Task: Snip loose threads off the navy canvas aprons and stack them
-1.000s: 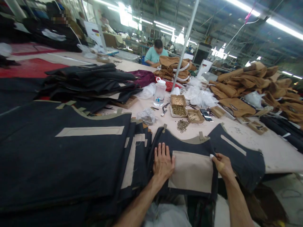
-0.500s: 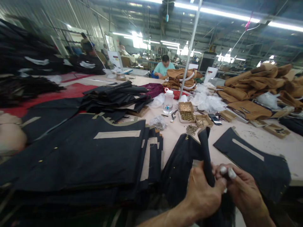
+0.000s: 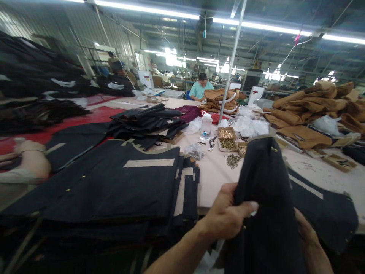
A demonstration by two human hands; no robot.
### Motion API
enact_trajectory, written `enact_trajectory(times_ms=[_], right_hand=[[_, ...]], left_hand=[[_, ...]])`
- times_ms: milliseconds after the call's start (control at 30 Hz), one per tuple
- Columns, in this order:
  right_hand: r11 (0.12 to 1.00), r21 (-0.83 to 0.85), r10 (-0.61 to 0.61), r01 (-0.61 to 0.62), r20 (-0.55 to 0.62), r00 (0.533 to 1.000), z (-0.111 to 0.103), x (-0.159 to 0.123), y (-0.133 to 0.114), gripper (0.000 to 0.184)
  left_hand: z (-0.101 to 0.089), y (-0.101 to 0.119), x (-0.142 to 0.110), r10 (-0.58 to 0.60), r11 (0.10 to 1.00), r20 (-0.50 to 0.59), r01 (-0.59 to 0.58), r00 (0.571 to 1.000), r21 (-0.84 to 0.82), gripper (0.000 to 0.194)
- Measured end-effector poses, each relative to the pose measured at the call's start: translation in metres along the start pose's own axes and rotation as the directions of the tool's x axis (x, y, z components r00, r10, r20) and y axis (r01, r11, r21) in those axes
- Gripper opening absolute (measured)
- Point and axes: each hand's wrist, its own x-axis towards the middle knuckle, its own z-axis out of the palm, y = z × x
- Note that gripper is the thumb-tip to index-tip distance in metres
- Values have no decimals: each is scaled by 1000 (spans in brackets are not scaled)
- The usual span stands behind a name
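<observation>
A dark navy cloth piece (image 3: 268, 190) with small brass-coloured snaps is held up in front of me, its pale-edged top end raised. My left hand (image 3: 228, 213) grips its left side, thumb pressed flat on the face and a white covering on the thumb tip. At the right edge, my right hand (image 3: 309, 236) is against the cloth, its fingers mostly hidden behind it. Similar dark pieces with beige strips lie in a stack (image 3: 114, 182) to the left. Another dark panel (image 3: 327, 201) rests on the table at the right, partly covered by the held cloth.
Boxes of brass-coloured fasteners (image 3: 227, 144) stand beyond my hands, with a loose heap of metal rings (image 3: 233, 161) beside them. A plastic jug (image 3: 205, 127) and a pole (image 3: 232, 61) rise behind. Brown garments (image 3: 310, 104) are piled right. Another person's arm (image 3: 31, 160) reaches in at left.
The cloth has been raised and turned, so its broad face now shows. My right hand has gone from pinching at its edge to behind it. The view has shifted slightly.
</observation>
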Motion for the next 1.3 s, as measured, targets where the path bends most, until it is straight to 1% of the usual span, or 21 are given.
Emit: enact_trajectory(times_ms=[67,100,167,233,267,300,333,367,400,433,500,533,600,700,767,900,967,1067,1133,1233,1300], right_hand=[[982,91,169,-165,-38,985,-11,11,12,43],[968,124,229,-219,-77,970,-14,19,18,48],[970,90,238,-226,-163,957,-13,34,32,57],[981,-99,146,-168,-196,970,-3,48,44,59],[964,-245,57,-108,-207,977,5,54,49,59],[914,-405,-64,-29,-214,975,12,59,54,59],[825,-563,-203,55,-204,958,19,63,57,60],[707,-695,-338,134,-165,926,26,67,61,62],[582,-786,-444,208,-94,891,32,71,63,64],[474,-836,-502,277,2,865,38,75,66,65],[341,-852,-493,397,198,847,46,83,73,65],[308,-845,-458,437,271,847,49,88,79,63],[273,-845,-389,460,340,856,52,97,92,59],[248,-866,-343,434,340,876,51,111,111,52],[237,-873,-348,427,334,876,48,125,116,47],[243,-888,-398,390,275,875,50,171,108,40],[280,-871,-399,404,278,874,60,203,100,37],[416,-783,-333,463,342,879,83,249,94,32],[478,-744,-278,467,376,884,99,274,96,30],[481,-743,-221,464,410,885,116,296,104,21],[474,-745,-200,469,427,882,122,303,110,17]], left_hand=[[-28,-15,17,39,994,-111,-28,993,107,30],[-42,-25,27,73,979,-195,-33,978,200,29],[-66,-46,46,167,895,-366,15,915,445,32],[-79,-69,62,258,741,-477,145,840,656,40],[-81,-80,69,328,654,-493,182,806,734,45],[-80,-91,74,401,571,-480,197,780,797,49],[-78,-101,77,468,494,-439,185,767,850,52],[-75,-111,80,512,426,-375,150,773,892,54],[-71,-121,81,523,368,-304,110,796,923,55],[-69,-131,83,500,326,-242,78,831,942,54],[-67,-153,85,409,273,-185,73,894,959,53],[-69,-165,86,371,248,-188,98,909,964,54],[-77,-188,89,345,191,-227,169,911,967,57],[-88,-212,93,374,118,-245,216,895,969,63],[-91,-220,95,388,92,-244,226,889,970,67],[-87,-222,98,387,77,-260,250,885,965,72],[-85,-222,98,382,78,-264,254,886,964,73],[-86,-223,99,371,85,-271,258,888,963,75],[-87,-223,99,367,89,-275,260,889,961,77],[-88,-224,98,367,96,-279,262,887,960,76],[-87,-224,97,366,103,-282,263,887,959,77]])
